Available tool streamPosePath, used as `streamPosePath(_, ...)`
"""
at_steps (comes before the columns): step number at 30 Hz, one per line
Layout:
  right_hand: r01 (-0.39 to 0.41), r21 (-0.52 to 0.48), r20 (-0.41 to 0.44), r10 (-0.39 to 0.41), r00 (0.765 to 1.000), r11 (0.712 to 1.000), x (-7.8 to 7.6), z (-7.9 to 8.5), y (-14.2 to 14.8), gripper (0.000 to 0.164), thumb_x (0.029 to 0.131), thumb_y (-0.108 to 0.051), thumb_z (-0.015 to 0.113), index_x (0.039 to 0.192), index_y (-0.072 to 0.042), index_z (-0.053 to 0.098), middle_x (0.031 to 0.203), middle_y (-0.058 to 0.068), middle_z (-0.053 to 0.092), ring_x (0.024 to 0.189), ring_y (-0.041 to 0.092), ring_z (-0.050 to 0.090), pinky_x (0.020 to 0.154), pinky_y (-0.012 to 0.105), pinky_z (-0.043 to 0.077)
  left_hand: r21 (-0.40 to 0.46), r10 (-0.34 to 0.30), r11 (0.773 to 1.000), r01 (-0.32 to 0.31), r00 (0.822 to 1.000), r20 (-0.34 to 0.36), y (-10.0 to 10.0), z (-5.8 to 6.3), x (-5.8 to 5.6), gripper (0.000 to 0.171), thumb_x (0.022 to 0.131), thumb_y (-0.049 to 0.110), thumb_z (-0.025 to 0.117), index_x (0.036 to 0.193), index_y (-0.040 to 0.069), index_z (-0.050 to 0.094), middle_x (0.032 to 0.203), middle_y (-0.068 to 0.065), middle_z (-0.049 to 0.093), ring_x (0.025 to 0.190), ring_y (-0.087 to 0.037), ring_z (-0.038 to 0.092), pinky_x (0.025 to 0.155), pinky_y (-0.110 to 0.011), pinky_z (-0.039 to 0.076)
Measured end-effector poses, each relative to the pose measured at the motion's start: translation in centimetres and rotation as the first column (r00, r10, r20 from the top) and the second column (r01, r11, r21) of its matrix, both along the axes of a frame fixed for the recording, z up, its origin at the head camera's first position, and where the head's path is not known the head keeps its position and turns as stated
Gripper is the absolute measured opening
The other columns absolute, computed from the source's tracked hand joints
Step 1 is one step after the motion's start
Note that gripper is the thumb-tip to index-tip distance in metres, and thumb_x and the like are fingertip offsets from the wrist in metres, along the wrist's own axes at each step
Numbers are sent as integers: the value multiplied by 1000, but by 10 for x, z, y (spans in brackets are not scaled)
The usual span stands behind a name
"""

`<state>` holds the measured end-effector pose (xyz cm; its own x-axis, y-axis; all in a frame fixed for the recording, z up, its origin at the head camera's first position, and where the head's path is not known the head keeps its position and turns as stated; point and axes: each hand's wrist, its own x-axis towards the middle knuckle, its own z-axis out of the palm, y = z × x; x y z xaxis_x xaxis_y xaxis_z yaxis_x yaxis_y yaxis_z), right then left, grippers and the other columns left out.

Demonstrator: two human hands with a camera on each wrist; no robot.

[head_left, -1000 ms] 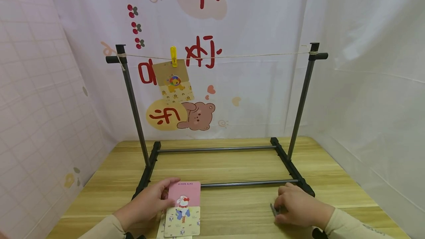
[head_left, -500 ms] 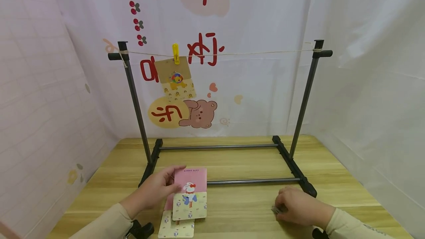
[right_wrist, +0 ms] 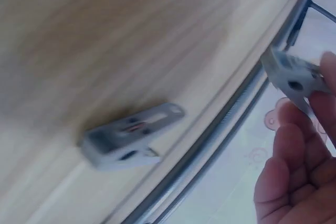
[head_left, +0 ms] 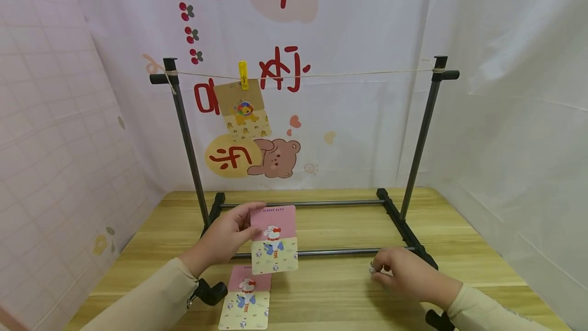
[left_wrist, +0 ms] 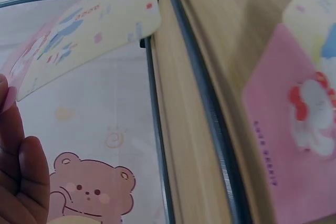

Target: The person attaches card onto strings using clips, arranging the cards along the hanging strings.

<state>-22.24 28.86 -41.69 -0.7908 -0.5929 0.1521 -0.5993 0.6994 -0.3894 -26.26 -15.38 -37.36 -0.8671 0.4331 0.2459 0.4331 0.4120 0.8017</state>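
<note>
My left hand pinches a pink and pale yellow card by its left edge, thumb in front; a rabbit is printed on it. In the left wrist view this card slants above the table. Below it a matching card lies on the wood. My right hand pinches a small grey clothespin between thumb and fingers, low over the right side of the table. Another grey clothespin lies on the table in the right wrist view; the hand hides it in the head view.
A dark frame with two posts stands on the table, its front crossbar behind my hands. Between the posts runs a string. A yellow clothespin holds a lion card on it. White printed cloth hangs behind.
My left hand has raised the upper rabbit card off the other one and carried it forward and right. The right hand has lifted a clothespin slightly from the table.
</note>
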Motion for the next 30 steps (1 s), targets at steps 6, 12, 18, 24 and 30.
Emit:
streamPosePath(6,72,-161,14,-70,997,984,1,14,-13,9,99,-28,75,99,-26,66,91,-18,65,81,-4,59,69,23,53,-4,27,1000,-27,999,-22,11,7,-7,50,104,16,68,152,17,54,115,-2,71,94,-19,66,80,-25,57)
streamPosePath(12,74,-273,-67,-96,993,959,-7,25,-27,31,97,-18,77,125,-13,65,99,-10,70,84,-2,64,69,23,56,-20,38,999,-39,998,-42,19,13,-13,49,103,17,69,150,22,56,107,0,70,91,-20,65,78,-25,57)
streamPosePath(18,82,-301,-227,-154,962,950,-19,41,-42,36,91,-11,82,125,-11,71,97,-12,72,85,0,65,60,22,51,-30,52,998,-54,996,-66,27,17,-18,46,103,20,70,148,24,58,96,1,65,83,-19,61,69,-26,53)
streamPosePath(24,80,-328,-277,-176,944,941,-29,54,-53,35,90,-10,83,122,-14,71,98,-10,69,87,3,65,66,24,54,7,31,999,-31,996,-86,35,19,-25,44,104,17,68,146,24,59,100,-2,66,85,-20,59,71,-25,52)
streamPosePath(30,77,-362,-281,-187,941,929,-36,67,-61,32,91,-10,82,121,-12,71,95,-9,68,87,5,64,67,25,53,47,19,999,-16,998,-68,42,23,-33,46,104,15,67,149,21,56,112,-3,69,91,-20,62,74,-25,54)
